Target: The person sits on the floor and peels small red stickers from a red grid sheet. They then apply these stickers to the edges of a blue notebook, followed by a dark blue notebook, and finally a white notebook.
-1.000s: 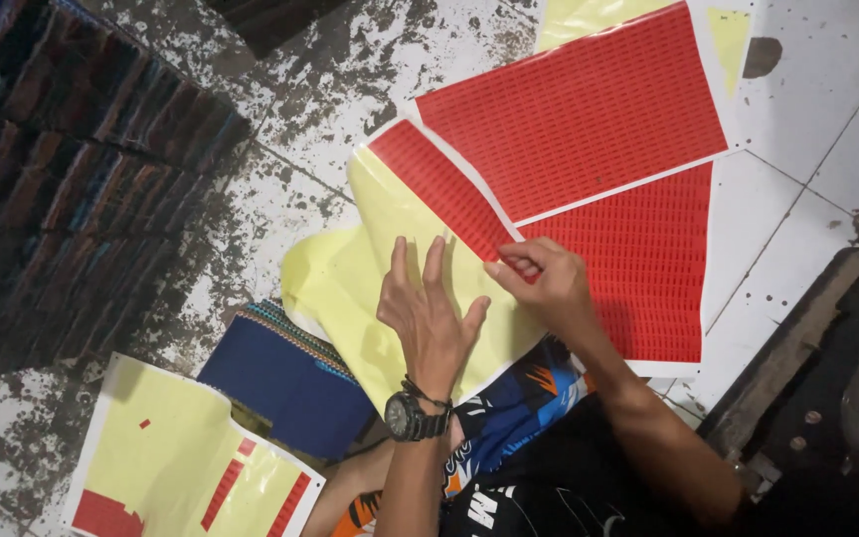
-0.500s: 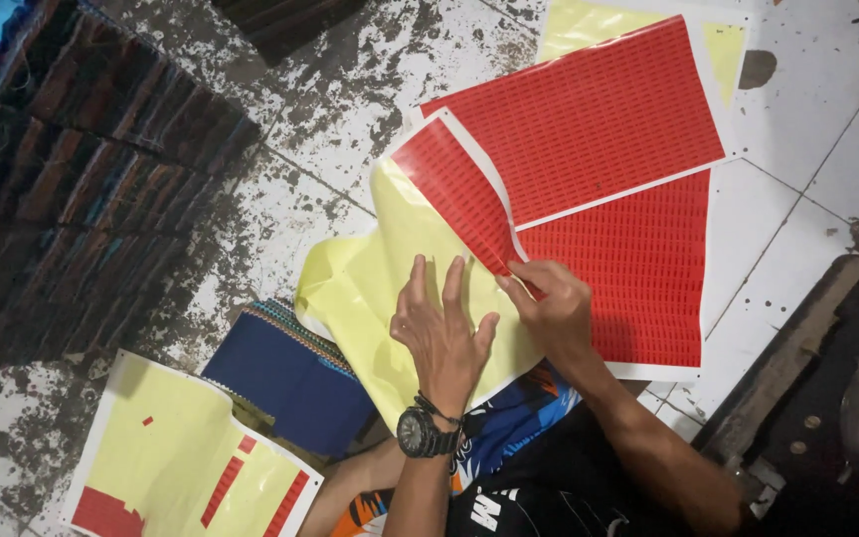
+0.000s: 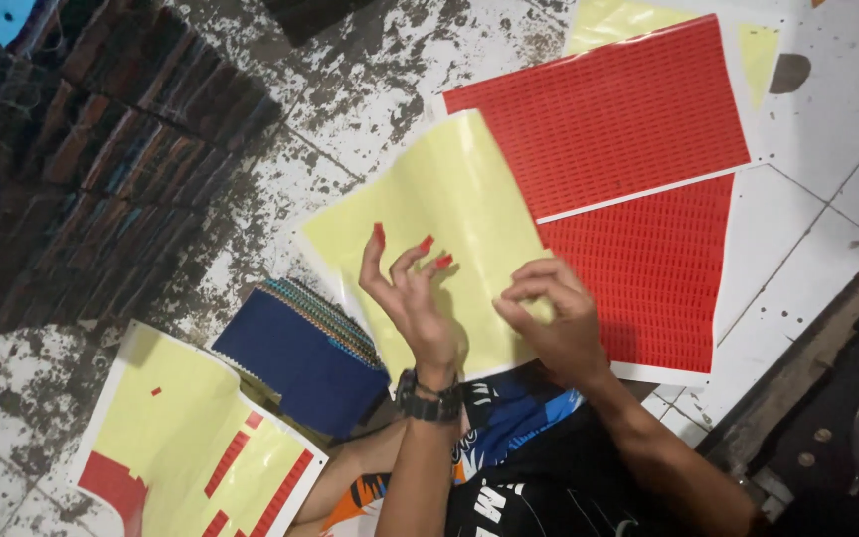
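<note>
Left hand (image 3: 415,298) open, red stickers (image 3: 428,243) on fingertips; right hand (image 3: 554,323) pinches yellow backing (image 3: 439,209); stickers could fold, self-stick.

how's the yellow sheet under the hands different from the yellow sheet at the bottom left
The yellow sheet under the hands is bare, with no red stickers left on its face; the bottom-left sheet still carries scattered red strips and a red patch at its corner. The first overlaps the red sticker sheets; the second lies apart beside the blue stack. Both are glossy yellow backing with white edges.
</note>
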